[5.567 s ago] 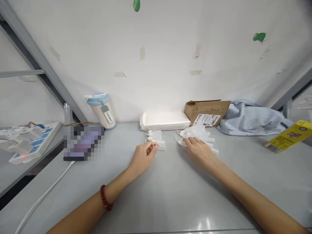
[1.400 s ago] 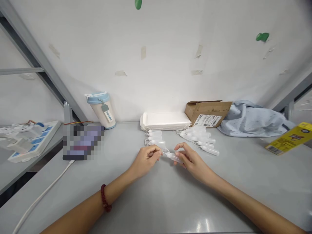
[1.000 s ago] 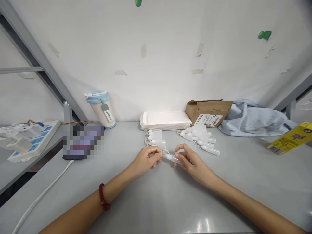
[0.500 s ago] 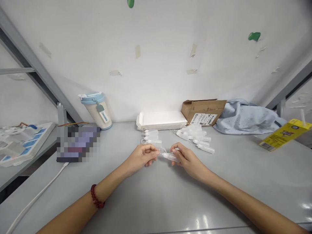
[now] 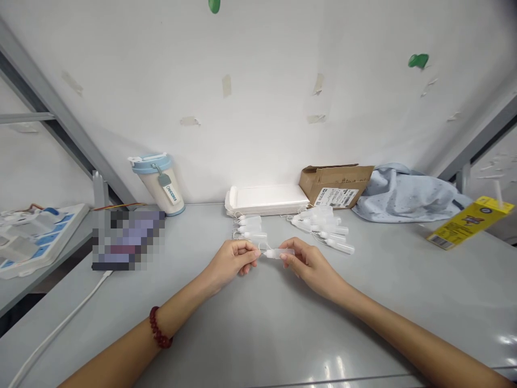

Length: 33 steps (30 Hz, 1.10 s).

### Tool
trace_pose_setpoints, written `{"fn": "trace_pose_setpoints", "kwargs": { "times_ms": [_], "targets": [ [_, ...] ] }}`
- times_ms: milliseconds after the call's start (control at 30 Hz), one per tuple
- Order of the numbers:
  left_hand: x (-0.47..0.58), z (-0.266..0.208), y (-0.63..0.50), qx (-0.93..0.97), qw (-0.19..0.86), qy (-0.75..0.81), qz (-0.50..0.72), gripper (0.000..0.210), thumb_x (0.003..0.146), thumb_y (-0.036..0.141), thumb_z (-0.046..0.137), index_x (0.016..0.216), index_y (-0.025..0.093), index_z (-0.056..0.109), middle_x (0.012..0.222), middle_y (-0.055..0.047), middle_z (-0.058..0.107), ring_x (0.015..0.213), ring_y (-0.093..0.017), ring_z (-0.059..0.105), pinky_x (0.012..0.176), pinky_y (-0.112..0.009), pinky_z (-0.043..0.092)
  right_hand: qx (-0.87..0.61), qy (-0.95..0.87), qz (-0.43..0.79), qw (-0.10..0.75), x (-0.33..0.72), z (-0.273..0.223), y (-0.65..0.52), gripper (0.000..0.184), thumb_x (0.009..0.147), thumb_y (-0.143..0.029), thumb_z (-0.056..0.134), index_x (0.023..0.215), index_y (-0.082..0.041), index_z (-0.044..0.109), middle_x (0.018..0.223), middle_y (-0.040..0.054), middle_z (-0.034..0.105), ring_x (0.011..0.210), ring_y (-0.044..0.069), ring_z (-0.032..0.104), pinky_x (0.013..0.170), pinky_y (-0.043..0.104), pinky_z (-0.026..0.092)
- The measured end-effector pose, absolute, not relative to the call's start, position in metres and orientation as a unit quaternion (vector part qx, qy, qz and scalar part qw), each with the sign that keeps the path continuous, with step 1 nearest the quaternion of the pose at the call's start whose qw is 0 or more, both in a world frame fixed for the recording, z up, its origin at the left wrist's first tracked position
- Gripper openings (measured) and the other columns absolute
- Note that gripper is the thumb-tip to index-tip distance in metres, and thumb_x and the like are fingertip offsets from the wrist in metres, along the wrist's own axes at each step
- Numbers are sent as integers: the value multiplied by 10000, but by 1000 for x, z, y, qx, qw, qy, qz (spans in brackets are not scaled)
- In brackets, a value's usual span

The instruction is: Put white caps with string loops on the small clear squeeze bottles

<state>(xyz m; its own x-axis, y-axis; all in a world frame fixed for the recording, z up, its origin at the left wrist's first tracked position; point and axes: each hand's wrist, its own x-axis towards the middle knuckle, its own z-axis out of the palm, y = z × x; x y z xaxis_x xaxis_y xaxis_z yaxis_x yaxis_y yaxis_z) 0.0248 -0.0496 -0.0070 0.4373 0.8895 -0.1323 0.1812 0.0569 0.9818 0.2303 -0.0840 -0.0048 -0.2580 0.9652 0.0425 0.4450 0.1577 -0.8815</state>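
Near the table's middle, my right hand (image 5: 305,264) pinches the body of a small translucent needle-tip squeeze bottle (image 5: 274,253) between thumb and fingers. The bottle lies sideways, its tip pointing left. My left hand (image 5: 236,261) is closed at the tip end, thumb against fingers; a thin white loop shows between the hands, and the fingertips hide what exactly they grip there. Just beyond my left hand lie several similar bottles (image 5: 254,236) in a row. Behind my right hand is a looser pile of such bottles (image 5: 321,218).
Against the wall stand a stack of flat white boxes (image 5: 266,199), an open cardboard box (image 5: 337,188) and a light blue cloth (image 5: 407,194). A yellow carton (image 5: 468,223) with a straw is at right. A tumbler (image 5: 159,183), a blurred phone (image 5: 129,240) and a power strip (image 5: 44,240) are at left.
My right thumb and fingers have shifted on the bottle body and closed nearer its rear end, so more of the bottle shows. My left hand stays at the tip. The view has shifted slightly.
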Motion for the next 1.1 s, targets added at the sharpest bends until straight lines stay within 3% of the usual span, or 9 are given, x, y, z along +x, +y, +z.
{"fn": "trace_pose_setpoints", "kwargs": {
  "times_ms": [733,1100],
  "targets": [
    [32,-11,-57,625,550,451,321,235,746,368,578,694,139,577,548,36,519,424,-54,389,442,-198,316,-489,-738,363,290,231,-15,-84,202,898,-388,400,872,-206,485,626,-23,569,544,131,471,536,244,331],
    [27,-9,-48,587,613,431,306,343,826,426,473,794,121,628,615,-2,556,460,-70,447,442,-204,342,-494,-703,408,309,236,-7,-74,251,856,-417,476,922,-180,526,620,-29,538,496,95,371,484,228,275]
  ]
}}
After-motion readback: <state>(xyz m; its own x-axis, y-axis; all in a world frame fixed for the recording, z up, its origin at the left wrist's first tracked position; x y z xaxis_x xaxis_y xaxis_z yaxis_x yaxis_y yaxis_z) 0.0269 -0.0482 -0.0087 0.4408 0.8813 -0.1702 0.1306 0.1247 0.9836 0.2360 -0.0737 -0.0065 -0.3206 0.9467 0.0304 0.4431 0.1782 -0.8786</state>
